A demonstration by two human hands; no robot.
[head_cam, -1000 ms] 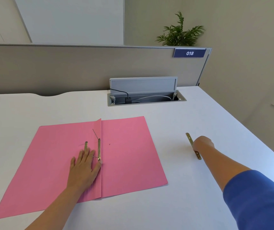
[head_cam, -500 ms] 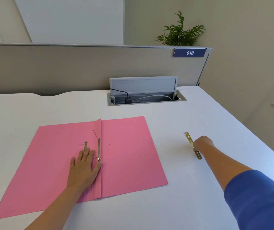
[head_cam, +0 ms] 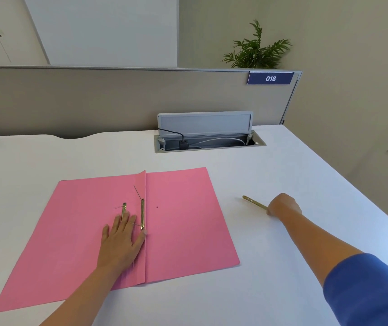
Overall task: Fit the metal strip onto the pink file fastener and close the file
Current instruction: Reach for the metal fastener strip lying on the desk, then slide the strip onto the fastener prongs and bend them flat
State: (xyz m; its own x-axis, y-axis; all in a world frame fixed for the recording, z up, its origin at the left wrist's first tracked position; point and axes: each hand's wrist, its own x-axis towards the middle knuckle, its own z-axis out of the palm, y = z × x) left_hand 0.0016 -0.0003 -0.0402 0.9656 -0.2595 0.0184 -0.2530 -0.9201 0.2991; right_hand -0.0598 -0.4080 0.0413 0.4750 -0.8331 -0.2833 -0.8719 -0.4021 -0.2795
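Observation:
A pink file (head_cam: 183,222) lies spread open on the white desk. Along its centre fold runs a brass fastener bar (head_cam: 142,214), with thin prongs sticking up. A second brass piece (head_cam: 124,209) lies just left of it. My left hand (head_cam: 122,241) rests flat on the file's left half, fingers spread, touching both brass pieces. Right of the file, my right hand (head_cam: 282,205) grips the near end of the brass metal strip (head_cam: 254,203). The strip points up and to the left, its far end raised.
An open cable hatch (head_cam: 208,135) with a plug and cords sits in the white desk (head_cam: 306,184) at the back. Behind it stands a beige partition (head_cam: 94,100) with a blue 018 label. The desk's right edge runs diagonally at the right.
My right hand has closed on the metal strip and turned it, so it now points left towards the file. My left hand has stayed put.

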